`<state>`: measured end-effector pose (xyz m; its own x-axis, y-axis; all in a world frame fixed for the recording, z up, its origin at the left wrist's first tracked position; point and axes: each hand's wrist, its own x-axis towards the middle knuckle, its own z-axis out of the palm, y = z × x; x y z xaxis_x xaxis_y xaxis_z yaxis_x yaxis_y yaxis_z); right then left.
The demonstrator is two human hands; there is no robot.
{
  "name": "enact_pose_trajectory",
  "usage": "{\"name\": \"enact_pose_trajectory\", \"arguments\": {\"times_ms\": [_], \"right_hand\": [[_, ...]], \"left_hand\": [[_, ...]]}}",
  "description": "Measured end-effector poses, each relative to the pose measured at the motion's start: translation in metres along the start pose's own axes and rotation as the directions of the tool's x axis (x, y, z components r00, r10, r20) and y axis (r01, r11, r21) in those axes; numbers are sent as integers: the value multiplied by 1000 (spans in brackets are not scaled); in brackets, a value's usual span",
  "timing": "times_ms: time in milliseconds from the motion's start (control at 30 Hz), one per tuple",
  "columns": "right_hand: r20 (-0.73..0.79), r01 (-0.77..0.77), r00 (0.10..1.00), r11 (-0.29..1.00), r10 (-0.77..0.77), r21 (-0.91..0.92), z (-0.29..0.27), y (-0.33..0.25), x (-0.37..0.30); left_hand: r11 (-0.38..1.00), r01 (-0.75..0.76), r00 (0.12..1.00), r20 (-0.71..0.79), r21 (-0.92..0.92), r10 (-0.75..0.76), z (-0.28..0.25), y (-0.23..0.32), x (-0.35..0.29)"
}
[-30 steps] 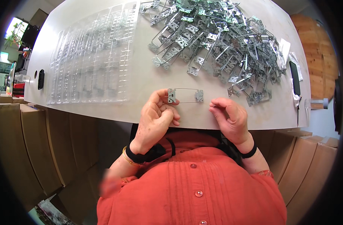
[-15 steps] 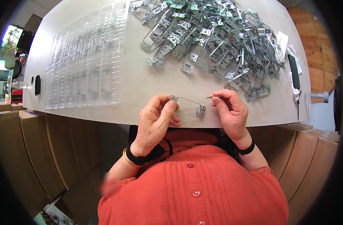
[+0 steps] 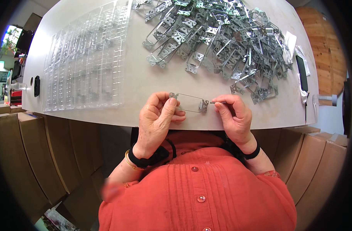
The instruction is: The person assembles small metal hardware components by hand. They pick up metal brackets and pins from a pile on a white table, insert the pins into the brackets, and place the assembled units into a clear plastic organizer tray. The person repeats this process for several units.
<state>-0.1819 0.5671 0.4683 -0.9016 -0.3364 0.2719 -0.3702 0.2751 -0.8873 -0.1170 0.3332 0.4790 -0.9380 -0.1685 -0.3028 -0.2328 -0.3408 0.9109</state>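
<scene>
My left hand (image 3: 156,118) pinches one end of a wire-and-plate metal bracket (image 3: 203,106) between thumb and fingers. Two thin parallel wires run from that end to a small silver plate at the bracket's right end. In my right hand (image 3: 237,120), thumb and forefinger are closed on a thin dark metal rod (image 3: 212,102). The rod's tip points left and is close to the right plate; whether it touches I cannot tell. Most of the rod is hidden by my fingers. Both hands are over the near edge of the table.
A heap of similar metal brackets (image 3: 222,42) covers the far right of the pale table (image 3: 145,86). Clear plastic trays (image 3: 87,69) with rows of compartments lie at left. A dark phone-like object (image 3: 301,73) rests on white paper at right. Cardboard boxes (image 3: 39,150) stand below the table edge.
The bracket has shifted slightly left and up with my left hand. My right hand has moved a little left, and the rod's tip is now nearer the right plate.
</scene>
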Motion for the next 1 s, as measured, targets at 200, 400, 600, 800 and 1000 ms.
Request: {"name": "enact_pose_trajectory", "arguments": {"times_ms": [200,400,600,800,1000], "right_hand": [[5,8,1000,999,-8,-35,4,-3,4],[29,33,999,995,-30,-96,5,-3,4],[29,45,999,990,-42,-136,6,-4,4],[22,84,996,982,-81,-167,7,-4,5],[13,100,995,980,-99,-175,9,-1,4]], "left_hand": [[1000,4,1000,0,-5,-4,1,1,0],[1000,0,1000,6,-16,1,1,1,0],[1000,-5,1000,11,-13,5,1,1,0],[1000,-5,1000,8,-19,5,1,-1,0],[1000,-9,1000,8,-19,9,1,-1,0]]}}
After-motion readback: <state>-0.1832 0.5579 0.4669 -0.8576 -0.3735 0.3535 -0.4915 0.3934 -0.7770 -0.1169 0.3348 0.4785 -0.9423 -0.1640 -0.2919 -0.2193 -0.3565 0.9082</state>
